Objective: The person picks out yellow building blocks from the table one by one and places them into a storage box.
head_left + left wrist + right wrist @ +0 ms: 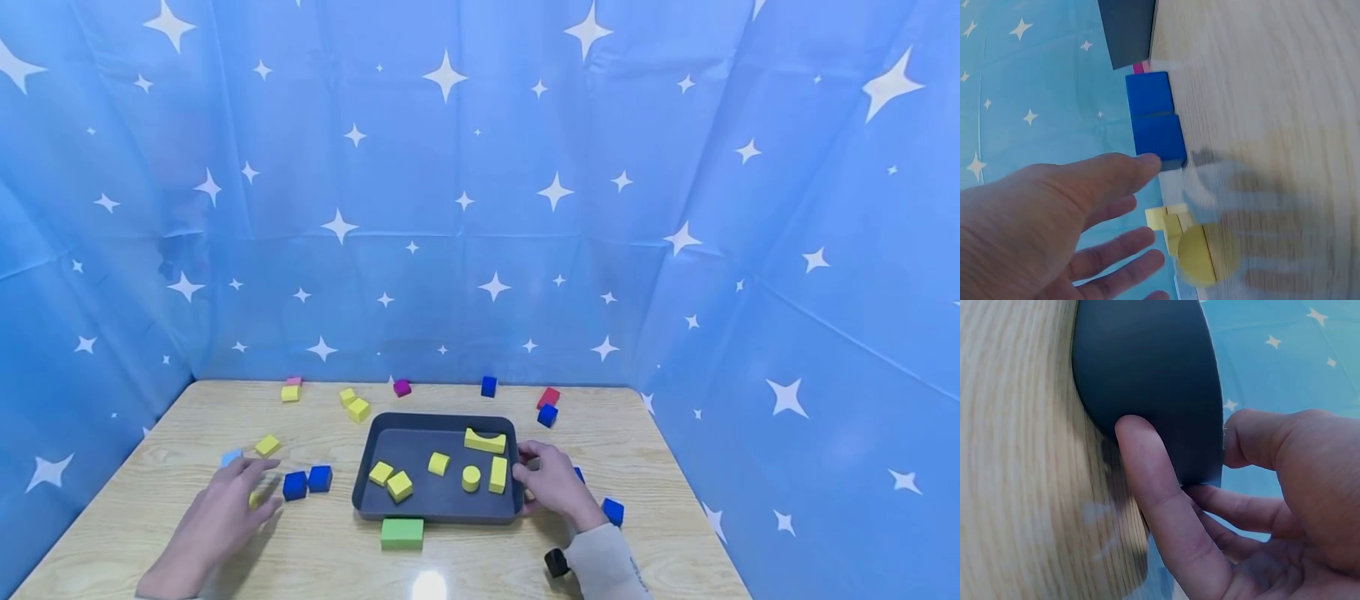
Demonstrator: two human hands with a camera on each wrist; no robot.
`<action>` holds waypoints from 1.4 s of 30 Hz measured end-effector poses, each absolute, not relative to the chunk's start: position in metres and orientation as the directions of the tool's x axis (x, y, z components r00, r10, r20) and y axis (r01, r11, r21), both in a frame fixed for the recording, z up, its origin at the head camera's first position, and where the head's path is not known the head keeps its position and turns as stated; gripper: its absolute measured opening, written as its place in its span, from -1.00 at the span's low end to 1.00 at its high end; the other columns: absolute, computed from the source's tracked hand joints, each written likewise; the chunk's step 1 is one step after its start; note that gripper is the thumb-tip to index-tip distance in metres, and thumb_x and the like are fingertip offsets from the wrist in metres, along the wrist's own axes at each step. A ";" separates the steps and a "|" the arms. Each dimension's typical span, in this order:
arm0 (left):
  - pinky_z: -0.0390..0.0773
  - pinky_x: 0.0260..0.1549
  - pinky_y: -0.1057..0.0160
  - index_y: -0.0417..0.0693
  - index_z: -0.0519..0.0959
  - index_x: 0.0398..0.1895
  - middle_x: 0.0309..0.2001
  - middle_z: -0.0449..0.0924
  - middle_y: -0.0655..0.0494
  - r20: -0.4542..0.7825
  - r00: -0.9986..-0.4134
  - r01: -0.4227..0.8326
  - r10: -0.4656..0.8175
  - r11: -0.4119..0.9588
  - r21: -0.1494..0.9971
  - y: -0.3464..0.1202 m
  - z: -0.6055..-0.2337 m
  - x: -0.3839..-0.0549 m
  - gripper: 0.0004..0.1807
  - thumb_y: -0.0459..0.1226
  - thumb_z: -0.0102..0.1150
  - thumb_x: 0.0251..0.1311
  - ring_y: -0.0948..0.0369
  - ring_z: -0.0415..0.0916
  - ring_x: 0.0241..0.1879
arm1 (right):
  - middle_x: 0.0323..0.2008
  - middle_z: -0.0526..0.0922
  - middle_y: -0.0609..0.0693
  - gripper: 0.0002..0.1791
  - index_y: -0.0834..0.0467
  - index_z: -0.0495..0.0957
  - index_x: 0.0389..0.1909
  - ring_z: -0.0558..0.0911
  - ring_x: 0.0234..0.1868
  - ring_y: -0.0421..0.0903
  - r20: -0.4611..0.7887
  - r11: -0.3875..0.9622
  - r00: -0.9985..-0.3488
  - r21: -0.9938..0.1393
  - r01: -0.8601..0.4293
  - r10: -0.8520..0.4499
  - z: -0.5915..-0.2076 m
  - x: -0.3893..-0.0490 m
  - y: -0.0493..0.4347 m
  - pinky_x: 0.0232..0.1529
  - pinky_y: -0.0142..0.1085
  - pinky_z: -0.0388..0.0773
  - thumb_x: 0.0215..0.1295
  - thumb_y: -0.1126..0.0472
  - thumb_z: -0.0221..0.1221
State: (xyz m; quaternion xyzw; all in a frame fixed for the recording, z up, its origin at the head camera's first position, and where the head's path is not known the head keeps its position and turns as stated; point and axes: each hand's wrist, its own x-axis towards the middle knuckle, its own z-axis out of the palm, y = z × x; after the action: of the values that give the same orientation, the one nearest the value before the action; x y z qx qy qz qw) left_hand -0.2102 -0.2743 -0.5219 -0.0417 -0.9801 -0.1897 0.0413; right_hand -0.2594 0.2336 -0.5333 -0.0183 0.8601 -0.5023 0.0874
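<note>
A dark grey tray (390, 433) sits mid-table and holds several yellow blocks, among them an arch (484, 441) and a cylinder (471, 477). My right hand (528, 467) grips the tray's right rim. In the right wrist view the thumb (1154, 487) presses the tray's (1147, 375) outer wall and the other fingers curl round its edge. My left hand (251, 483) hovers flat with straight fingers to the left of two blue cubes (307, 482), over a small yellow piece (255, 500). The left wrist view shows that hand (1116, 212) holding nothing, beside the blue cubes (1157, 122) and a yellow cylinder (1200, 256).
A green block (402, 533) lies in front of the tray. Yellow (358, 409), magenta (402, 387), blue (489, 386) and red (548, 397) blocks are scattered along the back. Another blue cube (612, 511) sits right of my right wrist. A starred blue curtain walls three sides.
</note>
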 end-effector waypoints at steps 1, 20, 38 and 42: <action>0.78 0.08 -0.46 -0.29 0.63 0.50 0.33 0.63 -0.48 0.078 -0.995 0.086 0.061 0.924 0.372 -0.276 -0.522 -0.210 -0.28 -0.21 0.67 0.35 -0.46 0.67 0.26 | 0.22 0.74 0.26 -0.40 0.36 0.53 0.62 0.82 -0.11 -0.03 -0.134 0.497 -0.984 -0.866 0.059 -0.117 -0.533 -0.259 0.233 -0.34 -0.10 0.90 0.67 0.28 0.28; 0.78 0.17 -0.38 -0.34 0.77 0.22 0.19 0.78 -0.37 -0.046 -0.998 0.030 0.052 0.922 0.386 -0.287 -0.521 -0.212 -0.56 -0.45 0.64 0.29 -0.44 0.72 0.26 | 0.20 0.74 0.22 -0.42 0.34 0.53 0.62 0.81 -0.12 -0.04 -0.144 0.497 -0.984 -0.864 0.075 -0.101 -0.532 -0.259 0.232 -0.33 -0.10 0.90 0.68 0.28 0.27; 0.85 0.02 -0.23 -0.31 0.81 0.08 0.00 0.84 -0.18 -0.041 -0.998 0.027 0.047 0.923 0.384 -0.292 -0.525 -0.215 -0.66 -0.52 0.63 0.25 -0.17 0.82 0.03 | 0.21 0.72 0.23 -0.40 0.33 0.51 0.63 0.81 -0.13 -0.04 -0.148 0.477 -0.983 -0.875 0.080 -0.105 -0.534 -0.259 0.233 -0.32 -0.10 0.90 0.67 0.27 0.28; 0.85 0.00 -0.21 -0.32 0.81 0.08 0.00 0.84 -0.17 -0.040 -0.998 0.026 0.044 0.923 0.384 -0.291 -0.524 -0.215 -0.66 -0.51 0.63 0.26 -0.14 0.82 0.01 | 0.21 0.72 0.23 -0.39 0.33 0.51 0.63 0.81 -0.14 -0.04 -0.151 0.477 -0.983 -0.875 0.083 -0.105 -0.534 -0.259 0.234 -0.32 -0.10 0.90 0.66 0.27 0.28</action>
State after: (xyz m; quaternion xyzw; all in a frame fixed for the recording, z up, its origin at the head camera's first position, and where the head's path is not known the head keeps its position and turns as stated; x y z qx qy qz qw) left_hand -0.2152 -0.2915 -0.5244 -0.0178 -0.9802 -0.1955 -0.0239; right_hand -0.2588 0.2335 -0.5337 -0.0063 0.8543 -0.5115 0.0921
